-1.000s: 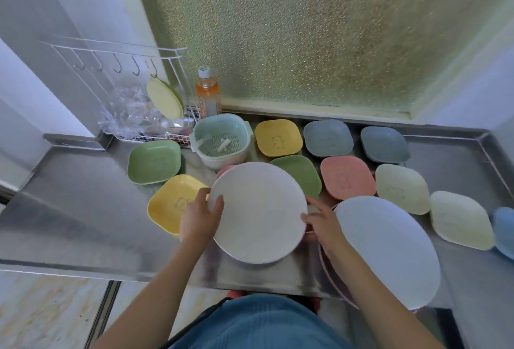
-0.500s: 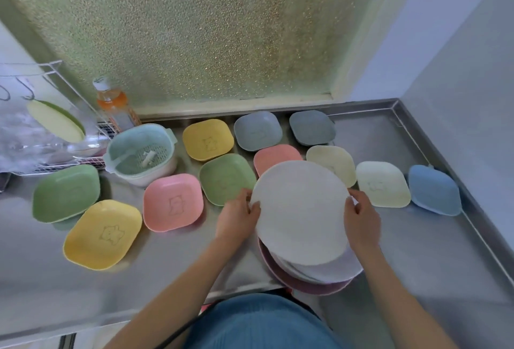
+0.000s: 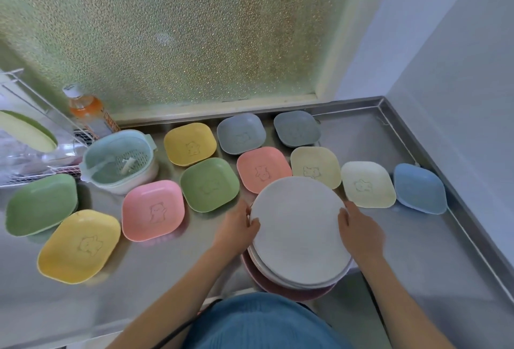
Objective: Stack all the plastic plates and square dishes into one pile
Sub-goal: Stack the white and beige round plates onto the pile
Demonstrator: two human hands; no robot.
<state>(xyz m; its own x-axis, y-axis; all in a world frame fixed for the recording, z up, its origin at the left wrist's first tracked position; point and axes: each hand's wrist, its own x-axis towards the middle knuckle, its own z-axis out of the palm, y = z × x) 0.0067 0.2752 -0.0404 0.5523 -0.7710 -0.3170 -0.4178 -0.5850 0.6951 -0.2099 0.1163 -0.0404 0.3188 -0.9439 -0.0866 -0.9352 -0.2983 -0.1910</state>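
A pale round plate [image 3: 300, 230] sits on top of a pile of round plates [image 3: 292, 287] at the near edge of the steel counter [image 3: 403, 251]. The left hand [image 3: 236, 227] and the right hand [image 3: 360, 230] each curl their fingers onto its opposite rims, gripping it. Behind lie square dishes: a pink dish [image 3: 153, 209], a green dish [image 3: 210, 183], a cream dish [image 3: 367, 183] and a blue dish [image 3: 420, 187].

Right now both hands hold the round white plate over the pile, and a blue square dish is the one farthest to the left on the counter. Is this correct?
Not quite. The head view shows the blue square dish farthest right; a green square dish is farthest left. The left hand and right hand do hold the round white plate over the pile.
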